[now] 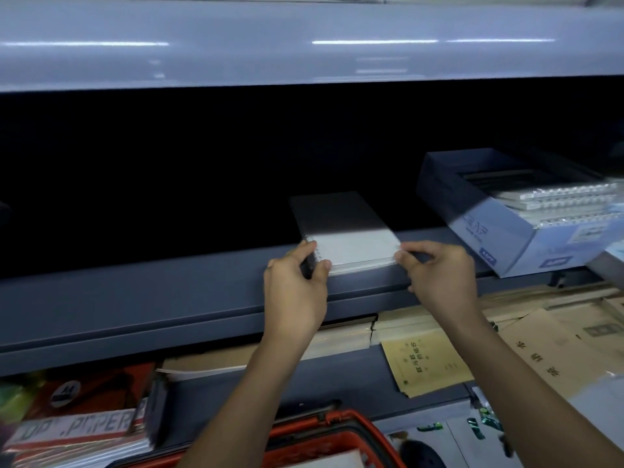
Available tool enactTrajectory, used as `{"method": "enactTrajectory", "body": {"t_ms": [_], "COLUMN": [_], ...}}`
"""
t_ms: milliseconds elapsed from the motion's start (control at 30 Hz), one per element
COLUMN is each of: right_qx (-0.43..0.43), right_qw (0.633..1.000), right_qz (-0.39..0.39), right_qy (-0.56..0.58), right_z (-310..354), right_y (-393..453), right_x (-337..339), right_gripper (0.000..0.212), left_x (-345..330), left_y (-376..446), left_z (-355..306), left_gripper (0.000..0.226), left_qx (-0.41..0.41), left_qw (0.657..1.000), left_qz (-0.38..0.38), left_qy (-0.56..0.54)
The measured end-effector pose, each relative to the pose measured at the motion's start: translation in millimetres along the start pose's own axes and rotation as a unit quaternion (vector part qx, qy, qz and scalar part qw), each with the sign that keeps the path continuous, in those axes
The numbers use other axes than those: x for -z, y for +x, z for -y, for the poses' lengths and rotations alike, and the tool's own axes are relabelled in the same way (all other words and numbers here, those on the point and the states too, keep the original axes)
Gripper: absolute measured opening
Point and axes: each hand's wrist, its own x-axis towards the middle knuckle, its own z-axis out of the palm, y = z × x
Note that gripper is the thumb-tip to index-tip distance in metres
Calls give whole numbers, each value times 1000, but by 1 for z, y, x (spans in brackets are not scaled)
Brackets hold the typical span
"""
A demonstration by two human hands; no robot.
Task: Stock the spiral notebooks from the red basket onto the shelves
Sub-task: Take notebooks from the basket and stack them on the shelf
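Hands meet at the front lip of a dark grey metal shelf (141,298) in the head view, both bare and reaching up from below. A small stack of spiral notebooks with translucent grey plastic covers (347,231) lies flat on that shelf, its near edge level with the shelf front and its far half lost in the dark of the bay. The left hand (297,292) grips the stack's near left corner, where the wire spiral runs, thumb at the front and fingers curled over the top. The right hand (439,278) pinches the near right corner between thumb and fingertips.

To the right on the same shelf sits a pale blue open cardboard box (499,228), tilted, with more clear-covered spiral notebooks (567,204) stacked inside it, their white coils showing. It stands apart from the held stack.

Below the shelf, brown paper envelopes and folders (557,339) lie in loose piles, with a yellowish printed booklet (425,363) leaning at their front. At the lower left are red-and-white packs of copy paper (77,423). The red plastic basket (337,434) sits at the bottom edge between the forearms; its contents are mostly cut off.
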Motion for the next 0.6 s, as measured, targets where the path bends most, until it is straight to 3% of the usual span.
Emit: {"method": "enactTrajectory", "body": {"t_ms": [367,600], "right_qx": [103,28], "right_qw": [994,996], "right_qz": [-22,78], "right_qy": [20,-23], "right_z": [20,5], "right_y": [-60,-126], "right_x": [11,22], "right_gripper": [24,31], "left_x": [29,52], "left_y": [-41,-102], "left_z": [6,51], "left_gripper": [27,17], "left_qx": [-16,33], "left_qw": [989,988], "left_qz": [-48,-56], "left_qy": [-136,-142]}}
